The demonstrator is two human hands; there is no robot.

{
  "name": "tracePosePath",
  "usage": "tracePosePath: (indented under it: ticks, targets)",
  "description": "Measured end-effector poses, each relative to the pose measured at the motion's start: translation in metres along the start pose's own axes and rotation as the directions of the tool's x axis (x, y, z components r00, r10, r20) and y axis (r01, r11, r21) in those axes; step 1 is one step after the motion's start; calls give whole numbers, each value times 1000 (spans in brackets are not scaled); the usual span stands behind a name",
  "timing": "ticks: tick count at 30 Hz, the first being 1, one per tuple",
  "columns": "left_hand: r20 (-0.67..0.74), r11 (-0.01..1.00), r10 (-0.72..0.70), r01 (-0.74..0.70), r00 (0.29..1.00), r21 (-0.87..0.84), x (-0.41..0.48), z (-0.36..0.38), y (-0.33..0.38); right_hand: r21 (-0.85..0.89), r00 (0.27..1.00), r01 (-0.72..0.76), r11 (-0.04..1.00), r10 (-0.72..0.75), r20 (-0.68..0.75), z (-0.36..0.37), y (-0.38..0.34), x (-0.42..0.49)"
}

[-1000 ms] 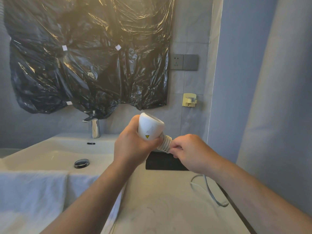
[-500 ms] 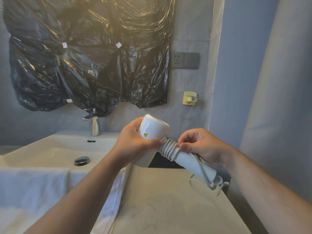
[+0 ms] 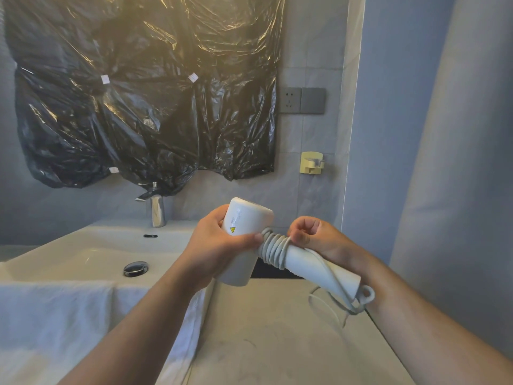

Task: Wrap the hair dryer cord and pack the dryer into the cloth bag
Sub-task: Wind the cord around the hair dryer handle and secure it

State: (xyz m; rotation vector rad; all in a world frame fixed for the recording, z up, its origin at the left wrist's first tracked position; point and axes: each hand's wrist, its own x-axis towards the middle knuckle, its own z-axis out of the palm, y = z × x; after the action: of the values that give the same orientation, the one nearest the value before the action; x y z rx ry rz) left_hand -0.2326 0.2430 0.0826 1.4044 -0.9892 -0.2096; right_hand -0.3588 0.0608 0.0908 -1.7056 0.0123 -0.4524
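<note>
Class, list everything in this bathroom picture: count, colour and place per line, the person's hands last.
dryer: 1, white, held mid-frame
cord: 1, pale grey, partly coiled round the dryer's handle
basin: 1, white, left
tap: 1, chrome, behind the basin
drain plug: 1, chrome, in the basin
plastic sheet: 1, black, wall above the tap
towel: 1, white, lower left
counter: 1, beige, bottom centre
dark item: 1, black, on the counter behind the dryer; unidentifiable
socket: 1, grey, wall, upper right
holder: 1, yellow, wall below the socket
left hand: 1, grips the dryer's head
right hand: 1, pinches the cord at the handle
</note>
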Motion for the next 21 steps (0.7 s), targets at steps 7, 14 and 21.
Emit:
tracePosePath:
  ticks: [7, 14, 21]
  targets:
    - [-180, 983, -88, 56, 980, -173, 4, 13, -1, 602, 984, 46, 797, 69, -167, 20, 24, -6]
    - [-487, 998, -38, 11, 873, -57, 9, 27, -7, 131, 882, 115, 985, -41, -469, 48, 31, -2]
    - [-539, 972, 149, -24, 829, 232, 10, 21, -7, -668, 924, -101, 737, -179, -338, 50, 18, -14]
